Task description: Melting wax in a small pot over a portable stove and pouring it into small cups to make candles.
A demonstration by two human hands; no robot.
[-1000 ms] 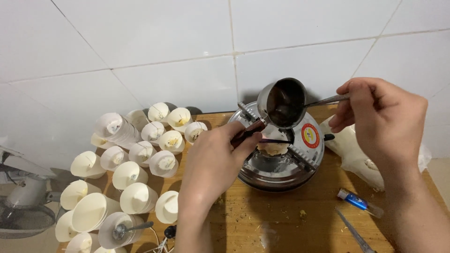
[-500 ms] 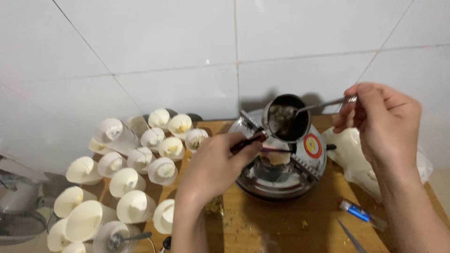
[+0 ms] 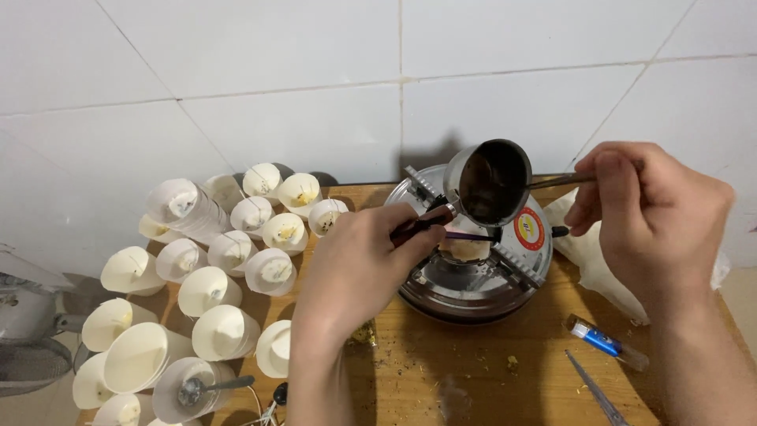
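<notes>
Over the cooker: a small metal ladle (image 3: 489, 181) is held tipped, its dark bowl turned toward the camera.
Right hand (image 3: 654, 213): closed around the ladle's thin handle, which is gripped between thumb and fingers.
Left hand (image 3: 355, 264): closed on a dark-handled tool (image 3: 422, 223), its tip laid across a pale cup (image 3: 464, 249) in the cooker (image 3: 473, 272).
Table (image 3: 473, 371): wooden, scattered with crumbs.
Left side: many white paper cups (image 3: 221, 292) are crowded together, some stacked.
Right side: a blue lighter (image 3: 605, 343) and a white bag (image 3: 591, 252) are seen.
</notes>
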